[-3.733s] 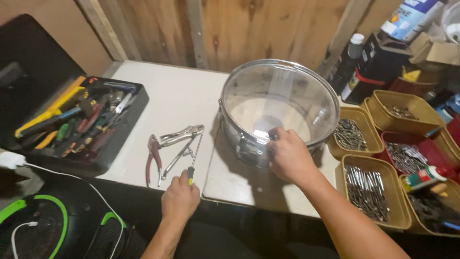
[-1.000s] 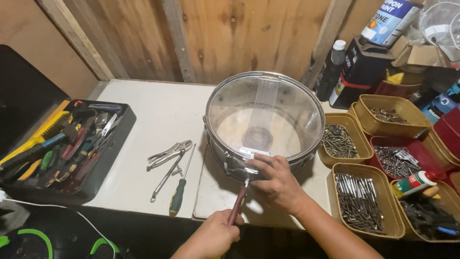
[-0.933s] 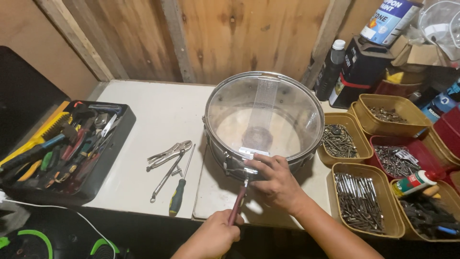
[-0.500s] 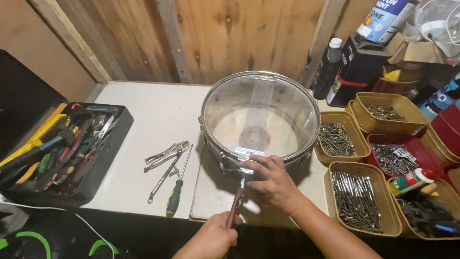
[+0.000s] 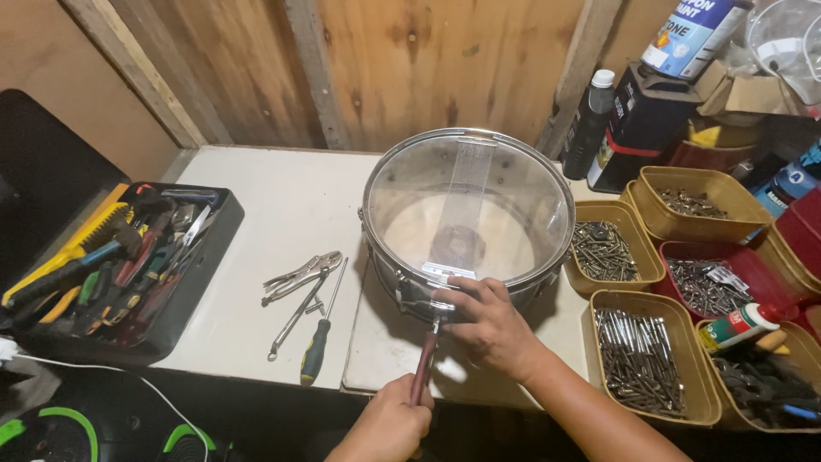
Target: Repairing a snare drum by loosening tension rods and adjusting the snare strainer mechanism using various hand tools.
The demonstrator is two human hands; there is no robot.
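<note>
A metal snare drum (image 5: 469, 201) with a clear head sits on the white table (image 5: 282, 222). My left hand (image 5: 386, 425) grips the dark red handle of a screwdriver (image 5: 423, 366) whose tip meets the drum's near rim. My right hand (image 5: 489, 325) rests on that rim, fingers around the screwdriver's shaft by the snare strainer.
Locking pliers (image 5: 301, 274), a wrench and a green-handled screwdriver (image 5: 315, 349) lie left of the drum. A black tool tray (image 5: 120, 261) stands at far left. Tubs of screws and nails (image 5: 637, 351) fill the right. Bottles and a can stand behind. Cable at front left.
Earlier my left hand was by the green-handled screwdriver on the table; it now holds the red-handled one at the rim. Over the last second both hands stay nearly still.
</note>
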